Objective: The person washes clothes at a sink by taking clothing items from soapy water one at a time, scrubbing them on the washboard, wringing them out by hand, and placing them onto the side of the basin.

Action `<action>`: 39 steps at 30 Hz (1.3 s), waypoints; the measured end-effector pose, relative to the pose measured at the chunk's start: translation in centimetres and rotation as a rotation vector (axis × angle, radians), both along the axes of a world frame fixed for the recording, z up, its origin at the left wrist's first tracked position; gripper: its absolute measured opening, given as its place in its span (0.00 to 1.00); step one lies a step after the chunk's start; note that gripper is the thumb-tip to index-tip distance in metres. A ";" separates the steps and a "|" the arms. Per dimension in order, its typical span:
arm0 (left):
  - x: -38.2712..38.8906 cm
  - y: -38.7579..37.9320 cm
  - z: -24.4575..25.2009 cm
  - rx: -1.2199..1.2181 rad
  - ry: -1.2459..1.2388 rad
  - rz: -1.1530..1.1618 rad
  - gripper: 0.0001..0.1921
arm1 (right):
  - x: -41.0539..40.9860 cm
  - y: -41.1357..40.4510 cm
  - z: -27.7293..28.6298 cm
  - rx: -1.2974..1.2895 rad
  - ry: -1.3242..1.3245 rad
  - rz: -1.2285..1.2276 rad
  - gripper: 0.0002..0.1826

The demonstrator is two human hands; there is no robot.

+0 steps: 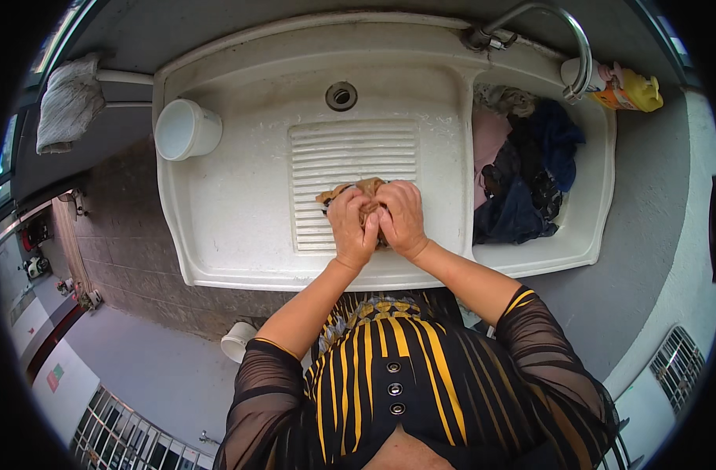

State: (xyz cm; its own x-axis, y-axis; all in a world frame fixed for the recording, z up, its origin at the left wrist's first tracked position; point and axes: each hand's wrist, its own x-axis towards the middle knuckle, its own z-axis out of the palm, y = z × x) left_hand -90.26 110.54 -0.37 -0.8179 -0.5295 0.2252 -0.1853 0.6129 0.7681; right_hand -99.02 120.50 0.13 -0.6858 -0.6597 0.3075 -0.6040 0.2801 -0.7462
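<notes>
Both hands press together over the ribbed washboard (352, 147) moulded into a white laundry sink (240, 235). Between them is a bunched brown cloth (367, 187) with some dark and white patches. My left hand (353, 226) grips its left side, fingers curled over the fabric. On the other side, my right hand (404, 217) clasps the same cloth, its thumb close to the left thumb. Much of the cloth is hidden under my fingers and palms.
The right basin holds a pile of dark and pink clothes (516, 170). A chrome faucet (581, 53) arches above it, beside yellow and white pump bottles (634, 88). A white bucket (187, 130) stands at the sink's left. The drain (341, 96) lies beyond the washboard. A grey cloth (70, 106) hangs far left.
</notes>
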 end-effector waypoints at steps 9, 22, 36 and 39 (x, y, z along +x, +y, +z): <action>-11.5 -7.7 -5.2 -0.028 -0.106 0.232 0.09 | -9.2 -9.6 -5.0 0.035 0.001 -0.228 0.06; -8.9 -7.2 -4.2 -0.016 -0.167 -0.027 0.10 | -6.8 -6.7 -4.1 0.037 -0.047 -0.113 0.06; -3.5 -3.5 -2.7 -0.079 -0.090 -0.146 0.08 | -2.8 -3.0 -2.3 0.107 -0.031 -0.003 0.06; -9.2 -6.4 -4.5 0.009 -0.119 0.071 0.08 | -7.3 -7.5 -4.0 0.041 -0.089 -0.090 0.09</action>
